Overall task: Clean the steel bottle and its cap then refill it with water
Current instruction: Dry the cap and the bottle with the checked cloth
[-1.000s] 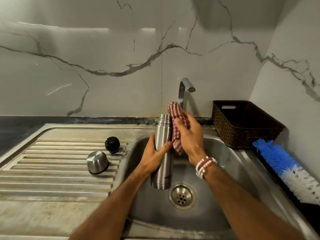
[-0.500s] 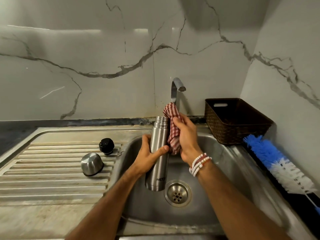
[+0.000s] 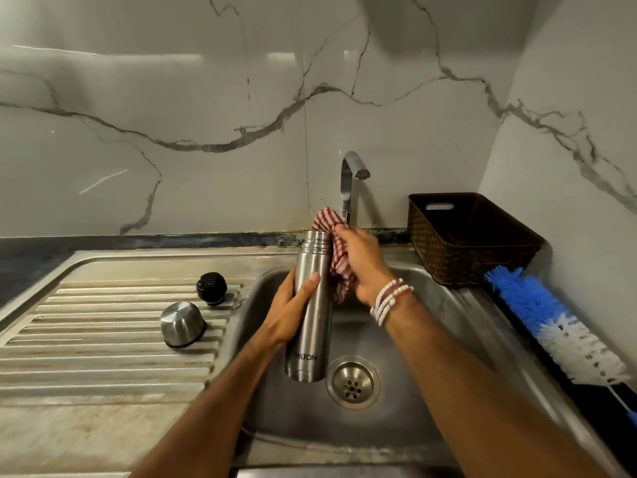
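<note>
Your left hand [image 3: 293, 312] grips the bottle [image 3: 310, 305] over the sink [image 3: 448, 339] while your right hand [image 3: 362, 263], closed on the cloth [image 3: 336, 257], could knock the smooth steel loose

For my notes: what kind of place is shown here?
Most likely a home kitchen: a steel sink with a ribbed drainboard, a tap on a marble-look wall, and a bottle brush beside the sink.

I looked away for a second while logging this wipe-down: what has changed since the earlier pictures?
The right hand has slid the checked cloth up the steel bottle to its open neck. The left hand keeps its grip on the body, upright over the sink. Steel cup and black cap lie unmoved.
</note>
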